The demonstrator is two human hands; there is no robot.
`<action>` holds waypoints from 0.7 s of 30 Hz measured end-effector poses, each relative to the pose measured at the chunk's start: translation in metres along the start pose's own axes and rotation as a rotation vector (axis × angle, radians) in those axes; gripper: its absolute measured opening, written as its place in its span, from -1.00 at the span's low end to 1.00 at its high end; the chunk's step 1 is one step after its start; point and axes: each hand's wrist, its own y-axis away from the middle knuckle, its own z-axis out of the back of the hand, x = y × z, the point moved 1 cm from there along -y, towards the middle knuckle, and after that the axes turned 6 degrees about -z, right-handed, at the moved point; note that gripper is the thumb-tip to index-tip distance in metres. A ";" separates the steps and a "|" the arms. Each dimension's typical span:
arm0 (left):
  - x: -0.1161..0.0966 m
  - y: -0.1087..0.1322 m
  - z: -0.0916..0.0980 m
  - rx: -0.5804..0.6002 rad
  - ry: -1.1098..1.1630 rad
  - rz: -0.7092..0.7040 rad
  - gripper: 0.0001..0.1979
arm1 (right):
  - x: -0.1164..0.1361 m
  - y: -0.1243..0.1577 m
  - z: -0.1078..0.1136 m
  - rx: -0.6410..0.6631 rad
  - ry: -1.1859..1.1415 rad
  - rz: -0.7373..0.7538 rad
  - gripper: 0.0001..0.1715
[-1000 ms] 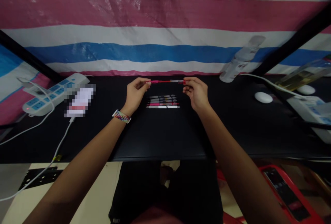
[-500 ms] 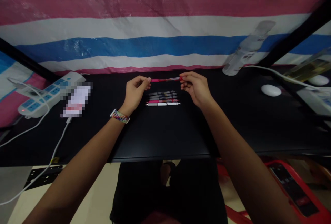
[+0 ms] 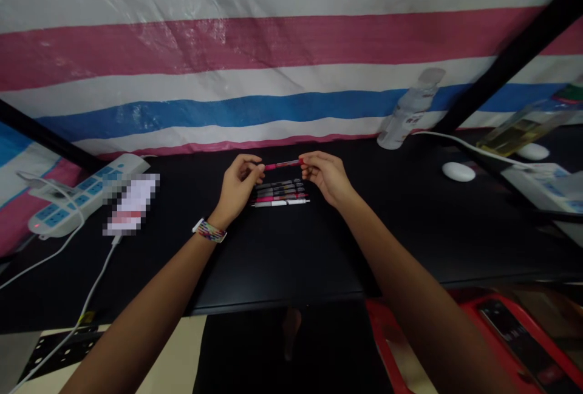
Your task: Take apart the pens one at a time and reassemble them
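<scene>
Between my two hands a red pen lies level, just beyond a row of pens. My left hand pinches its left end between thumb and fingers. At the other end, the fingertips of my right hand are closed on its red tip. Nearer to me, several dark pens lie side by side on the black desk. A pink pen follows them, and a white pen is closest to me. A colourful woven band circles my left wrist.
On the left are a white power strip and a blurred-out phone on a cable. To the right stand a clear bottle and a bottle of yellowish liquid, with a white mouse nearby. A red stool is below the desk edge.
My head view has tilted up and shifted slightly, so the desk sits lower in the picture. Both hands still hold the red pen, now slightly closer to the row.
</scene>
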 end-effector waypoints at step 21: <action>-0.003 0.000 0.003 -0.007 -0.152 -0.039 -0.76 | -0.005 0.001 -0.007 0.009 -0.028 0.033 -0.92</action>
